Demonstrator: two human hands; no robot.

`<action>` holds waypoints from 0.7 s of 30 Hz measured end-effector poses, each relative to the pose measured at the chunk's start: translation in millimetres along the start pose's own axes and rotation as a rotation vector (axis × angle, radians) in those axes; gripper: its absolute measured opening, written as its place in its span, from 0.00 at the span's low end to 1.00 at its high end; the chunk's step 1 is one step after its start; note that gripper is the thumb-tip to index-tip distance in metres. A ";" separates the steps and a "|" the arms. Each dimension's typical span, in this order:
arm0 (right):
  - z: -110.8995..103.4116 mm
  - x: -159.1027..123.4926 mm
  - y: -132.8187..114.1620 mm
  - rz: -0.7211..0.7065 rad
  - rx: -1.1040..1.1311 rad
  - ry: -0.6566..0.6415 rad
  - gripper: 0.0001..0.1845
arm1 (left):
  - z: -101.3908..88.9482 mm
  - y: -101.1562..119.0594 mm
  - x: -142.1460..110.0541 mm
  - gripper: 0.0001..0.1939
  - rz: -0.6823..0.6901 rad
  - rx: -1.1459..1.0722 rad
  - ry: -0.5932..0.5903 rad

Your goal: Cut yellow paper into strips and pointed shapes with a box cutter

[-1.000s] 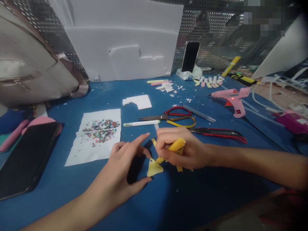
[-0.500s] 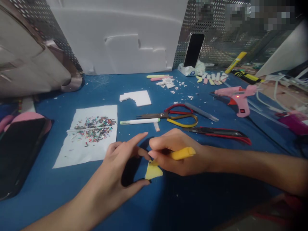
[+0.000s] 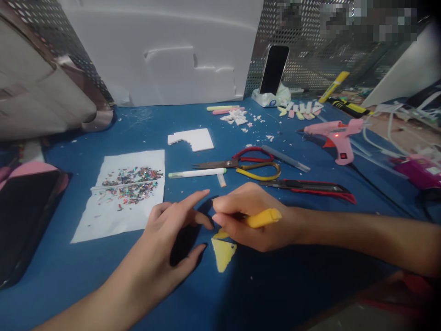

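Between my hands a small yellow triangular piece (image 3: 223,254) with a dark dot near one corner lies on the blue table surface (image 3: 275,294). My right hand (image 3: 250,218) is closed around a yellow marker (image 3: 263,218), whose lower end shows at the top edge of the piece. Most of the marker's barrel is hidden by the fingers. To the left, my left hand (image 3: 175,232) is spread, its thumb and fingers apart and holding nothing. A small gap separates its thumb from the piece.
Beyond my hands lie scissors (image 3: 215,164), a white pen (image 3: 196,173), a box cutter (image 3: 310,186) and a cut white board (image 3: 198,139). A paper with colourful flakes (image 3: 113,220) is at left, near a phone (image 3: 27,216). A pink glue gun (image 3: 339,133) rests at right.
The yellow piece has turned, so its dotted corner now points right and a tip points toward me. My left thumb has come away from it. My right hand still grips the marker.
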State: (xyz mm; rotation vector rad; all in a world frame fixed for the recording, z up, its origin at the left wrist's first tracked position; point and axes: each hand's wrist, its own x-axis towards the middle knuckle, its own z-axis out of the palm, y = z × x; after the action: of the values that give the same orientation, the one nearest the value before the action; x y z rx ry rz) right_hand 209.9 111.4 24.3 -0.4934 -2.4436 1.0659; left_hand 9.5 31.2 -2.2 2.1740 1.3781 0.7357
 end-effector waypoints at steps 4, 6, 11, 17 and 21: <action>-3.4 -2.4 -0.4 -0.027 0.084 0.028 0.18 | 0.0 0.1 -2.9 0.36 -0.018 -0.004 -0.025; -4.5 -4.1 0.6 -0.034 0.129 0.008 0.18 | 1.1 1.8 -5.4 0.42 -0.008 0.021 -0.030; -5.8 -6.3 2.4 -0.059 0.111 -0.023 0.17 | 9.6 10.6 -9.3 0.54 -0.006 0.159 -0.067; -9.0 -10.0 3.3 -0.042 0.030 -0.062 0.17 | 12.0 16.4 -7.8 0.44 -0.034 0.116 -0.063; -9.6 -13.9 4.1 -0.015 -0.024 -0.040 0.16 | 9.4 13.6 -9.1 0.41 -0.039 0.061 -0.044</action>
State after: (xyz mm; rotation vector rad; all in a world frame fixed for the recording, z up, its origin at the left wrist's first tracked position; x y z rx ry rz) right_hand 227.2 113.1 23.7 -0.4654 -2.4941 1.0508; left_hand 21.5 16.6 -2.4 2.1905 1.4339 0.6361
